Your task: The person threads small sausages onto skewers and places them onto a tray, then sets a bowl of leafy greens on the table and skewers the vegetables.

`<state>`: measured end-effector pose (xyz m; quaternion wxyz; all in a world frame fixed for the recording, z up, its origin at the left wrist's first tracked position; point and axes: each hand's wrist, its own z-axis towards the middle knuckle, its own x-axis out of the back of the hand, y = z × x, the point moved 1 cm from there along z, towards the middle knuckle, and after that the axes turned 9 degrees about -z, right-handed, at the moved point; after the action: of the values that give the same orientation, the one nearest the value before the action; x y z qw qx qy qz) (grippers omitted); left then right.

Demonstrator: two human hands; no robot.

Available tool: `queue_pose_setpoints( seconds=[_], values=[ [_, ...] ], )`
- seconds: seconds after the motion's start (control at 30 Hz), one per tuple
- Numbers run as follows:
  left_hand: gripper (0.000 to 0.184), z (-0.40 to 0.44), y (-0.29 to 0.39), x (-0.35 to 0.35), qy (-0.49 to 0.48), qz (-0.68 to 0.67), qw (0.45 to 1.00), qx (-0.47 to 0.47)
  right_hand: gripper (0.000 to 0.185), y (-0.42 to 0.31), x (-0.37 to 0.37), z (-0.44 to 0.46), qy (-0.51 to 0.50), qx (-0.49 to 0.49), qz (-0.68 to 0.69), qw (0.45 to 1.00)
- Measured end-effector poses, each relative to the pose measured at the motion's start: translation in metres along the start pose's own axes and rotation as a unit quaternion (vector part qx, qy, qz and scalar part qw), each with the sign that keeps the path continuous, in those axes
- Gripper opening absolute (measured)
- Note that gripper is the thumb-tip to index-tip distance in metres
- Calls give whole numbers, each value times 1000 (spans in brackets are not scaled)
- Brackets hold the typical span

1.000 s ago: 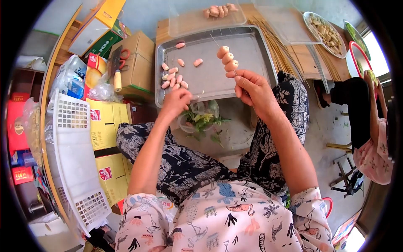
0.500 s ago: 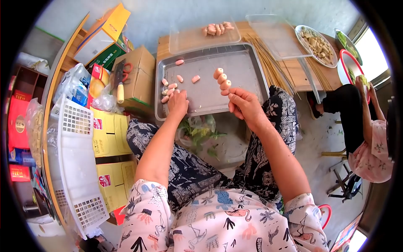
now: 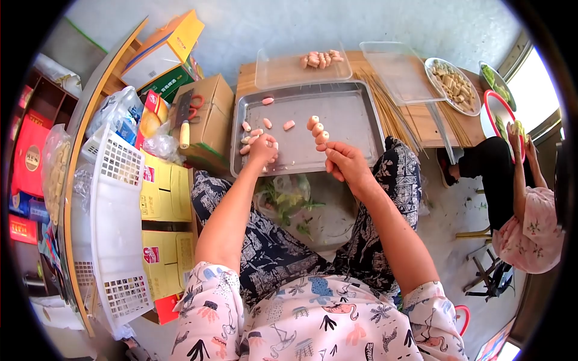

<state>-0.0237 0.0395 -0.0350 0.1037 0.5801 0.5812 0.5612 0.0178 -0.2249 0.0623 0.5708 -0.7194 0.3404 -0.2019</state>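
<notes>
My right hand (image 3: 347,162) pinches the lower end of a skewer over the tray; several pale pink sausage pieces (image 3: 318,130) are threaded on it. Beside the loose pieces, my left hand (image 3: 264,150) has its fingers closed around a pink piece (image 3: 275,145), part of which shows at the fingertips. Several loose pink pieces (image 3: 247,140) lie at the left of the metal tray (image 3: 325,93), some hidden behind my left hand. Others (image 3: 289,125) lie apart, nearer the tray's middle and back.
Behind the tray, a clear container (image 3: 274,73) holds finished skewers (image 3: 322,58). Bamboo sticks (image 3: 385,108), a clear lid (image 3: 400,72) and a plate of food (image 3: 460,87) are to the right. A co-worker's hands (image 3: 522,139) are at a red-rimmed basin. Cardboard box (image 3: 211,120) and cleaver (image 3: 185,114) stand left.
My left hand has reached into the loose pieces and come up slightly with one in its fingers. My right hand still holds the skewer, now lower and more upright. The view has shifted.
</notes>
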Motion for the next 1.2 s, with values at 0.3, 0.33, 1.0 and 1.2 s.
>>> queue_pose_setpoints(
  seconds=[0.3,0.33,1.0,1.2],
  values=[
    [22,-81,68,3,-125,-351,919,-126,17,9,-2,14,18,35,78,996],
    [22,-88,73,0,-124,-339,913,-187,18,7,-4,15,7,35,85,996],
    [16,-100,78,-24,-183,-564,794,-135,9,9,-6,23,-91,-40,251,963],
    [25,-102,72,-23,-254,-633,731,-22,12,-1,-16,20,-79,8,143,987]
  ],
)
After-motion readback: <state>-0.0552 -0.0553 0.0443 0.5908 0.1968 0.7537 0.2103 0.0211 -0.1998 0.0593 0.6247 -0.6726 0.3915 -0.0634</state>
